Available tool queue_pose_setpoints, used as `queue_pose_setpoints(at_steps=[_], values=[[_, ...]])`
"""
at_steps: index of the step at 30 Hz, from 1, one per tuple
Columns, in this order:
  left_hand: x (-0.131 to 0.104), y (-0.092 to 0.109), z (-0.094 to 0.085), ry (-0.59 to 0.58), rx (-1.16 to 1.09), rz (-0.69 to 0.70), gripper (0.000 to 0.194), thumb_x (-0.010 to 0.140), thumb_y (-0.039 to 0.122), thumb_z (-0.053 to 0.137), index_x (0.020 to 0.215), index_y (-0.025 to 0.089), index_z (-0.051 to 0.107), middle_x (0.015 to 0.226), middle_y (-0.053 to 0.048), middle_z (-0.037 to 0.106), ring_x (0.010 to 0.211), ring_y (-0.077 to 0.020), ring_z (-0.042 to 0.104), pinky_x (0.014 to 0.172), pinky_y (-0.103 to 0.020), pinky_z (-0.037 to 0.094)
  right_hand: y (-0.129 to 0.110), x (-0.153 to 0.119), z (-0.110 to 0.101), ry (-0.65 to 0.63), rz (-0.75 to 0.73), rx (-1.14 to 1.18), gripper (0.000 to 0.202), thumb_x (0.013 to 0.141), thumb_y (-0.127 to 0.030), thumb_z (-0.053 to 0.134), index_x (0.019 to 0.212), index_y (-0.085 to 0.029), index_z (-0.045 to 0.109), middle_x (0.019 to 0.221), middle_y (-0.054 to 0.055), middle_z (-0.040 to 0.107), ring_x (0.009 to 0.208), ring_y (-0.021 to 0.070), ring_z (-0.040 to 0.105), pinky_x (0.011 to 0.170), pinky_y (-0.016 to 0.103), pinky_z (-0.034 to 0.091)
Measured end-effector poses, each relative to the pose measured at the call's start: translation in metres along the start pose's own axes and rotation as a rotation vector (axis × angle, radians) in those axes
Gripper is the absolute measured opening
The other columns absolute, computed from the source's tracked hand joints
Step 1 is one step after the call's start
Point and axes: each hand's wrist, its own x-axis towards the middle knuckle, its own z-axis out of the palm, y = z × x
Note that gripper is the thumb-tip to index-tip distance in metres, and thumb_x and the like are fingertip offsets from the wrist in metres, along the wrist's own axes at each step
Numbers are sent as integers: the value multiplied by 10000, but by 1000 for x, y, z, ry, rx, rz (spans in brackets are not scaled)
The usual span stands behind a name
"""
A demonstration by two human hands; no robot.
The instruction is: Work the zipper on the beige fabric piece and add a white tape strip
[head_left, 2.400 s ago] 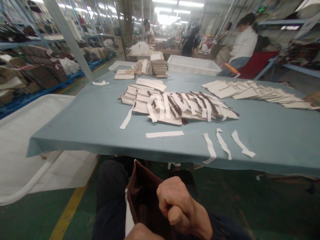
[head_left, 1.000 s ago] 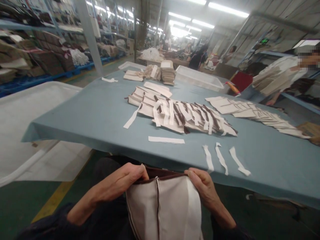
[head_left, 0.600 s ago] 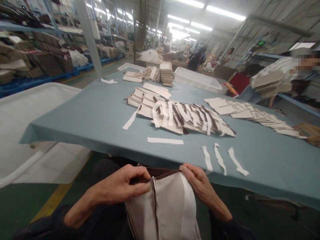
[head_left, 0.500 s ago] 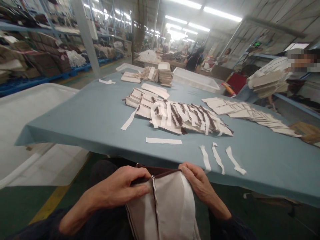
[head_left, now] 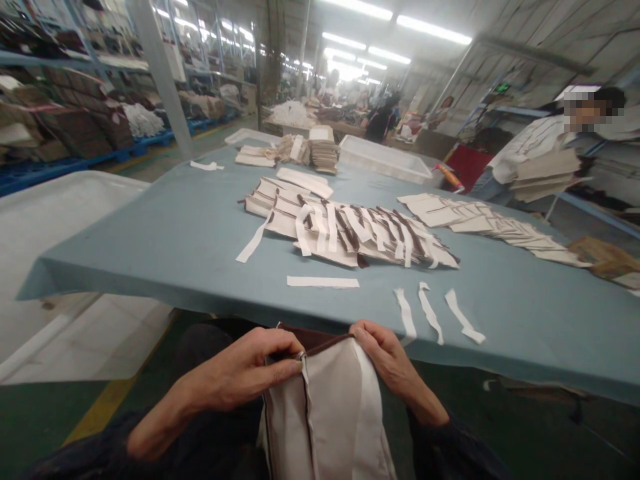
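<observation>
At the bottom centre of the frame you have a beige bag (head_left: 335, 407) with its brown-lined mouth turned upward, just in front of the counter (head_left: 150, 247). Your left hand (head_left: 250, 370) pinches the rim beside a dark-edged seam, its thumb on the outer face. Your right hand (head_left: 383, 353) grips the rim's other end, so the edge runs between your two hands.

Beyond them, a white strip (head_left: 323, 282) lies flat near the middle of the frame, and three crooked strips (head_left: 428, 313) lie to its right, the leftmost reaching the counter's front edge. At the left of the frame, a large white bin (head_left: 100, 179) sits beside the counter. Farther back, at the centre, you face an overlapping spread of beige pieces (head_left: 283, 220) with brown trim and white strips across it. A second overlapping row (head_left: 480, 219) extends toward the right edge of the frame.

Near the counter's far side, upper centre, you see a stack of beige pieces (head_left: 324, 150) and a white tray (head_left: 385, 160). At the upper right, a co-worker (head_left: 530, 143) in a light top carries a beige bundle (head_left: 547, 175).
</observation>
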Motion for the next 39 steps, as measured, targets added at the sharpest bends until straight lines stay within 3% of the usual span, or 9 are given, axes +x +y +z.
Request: queue_pose_setpoints(at_steps=[10, 15, 22, 31, 35, 39], values=[[4, -5, -10, 1, -13, -66, 271, 928, 377, 553, 757, 167, 568, 713, 39, 463, 678, -138, 406, 606, -254, 314, -6, 11, 0, -69, -69, -89, 529, 1011, -649, 453, 730, -203, 424, 694, -44, 325, 642, 117, 305, 573, 260, 260], [2, -10, -17, 38, -33, -95, 297, 942, 403, 553, 752, 175, 536, 727, 38, 452, 691, -141, 402, 620, -255, 318, -17, 17, -2, -120, -84, -101, 526, 1012, -648, 446, 719, -214, 397, 680, -52, 292, 624, 117, 270, 569, 261, 253], [-4, -16, -16, -54, -76, -89, 297, 948, 412, 574, 787, 163, 588, 730, 43, 456, 682, -134, 390, 602, -250, 309, -7, 25, 1, -191, -63, -111, 530, 1015, -653, 444, 725, -212, 397, 689, -52, 289, 626, 116, 278, 560, 263, 245], [-4, -9, -12, -52, -68, -77, 231, 903, 353, 568, 779, 163, 607, 736, 30, 501, 703, -145, 431, 632, -259, 339, 0, 30, 5, -208, -108, -177, 419, 1043, -511, 462, 788, -186, 529, 712, -36, 444, 677, 131, 403, 633, 263, 334], [-3, -3, -9, 6, -42, -112, 204, 859, 328, 557, 725, 174, 569, 690, 40, 467, 665, -138, 403, 603, -261, 321, -13, 25, 7, -166, -239, -269, 335, 1058, -411, 468, 857, -182, 608, 798, 3, 599, 757, 158, 540, 713, 280, 392], [-3, 3, -3, 48, -4, -95, 190, 840, 307, 540, 715, 171, 585, 679, 39, 485, 643, -135, 421, 587, -260, 324, -29, 17, 21, -104, -540, -480, 319, 983, -475, 643, 874, -175, 658, 807, 34, 677, 769, 190, 588, 710, 307, 371]])
